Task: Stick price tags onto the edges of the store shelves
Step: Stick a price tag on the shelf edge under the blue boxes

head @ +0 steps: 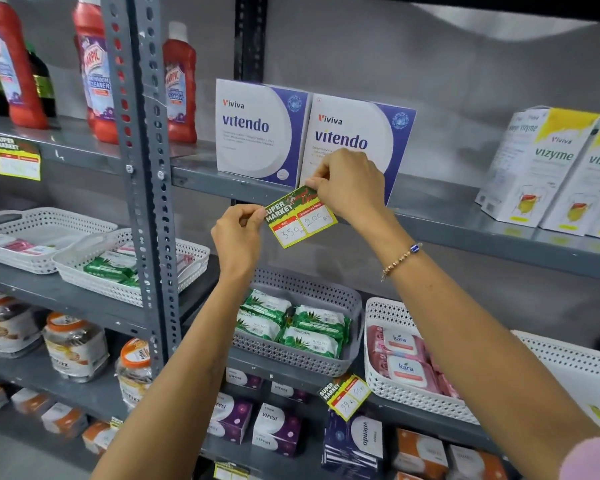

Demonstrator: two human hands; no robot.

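A yellow and green "Super Market" price tag (300, 218), handwritten 350 and 200, is held tilted against the front edge of the grey upper shelf (465, 233), just below two white and blue Vitendo boxes (257, 133). My left hand (238, 237) pinches the tag's left end. My right hand (349, 183) pinches its upper right corner at the shelf edge. A bead bracelet sits on the right wrist.
Other tags hang on the shelf at left (18, 157) and on the lower shelf (345, 394). Red cleaner bottles (179, 84) stand upper left, Vizyme boxes (548, 168) at right. Baskets of wipes (291, 327) and pink packs (402, 365) sit below. A perforated grey upright (146, 168) divides the shelving.
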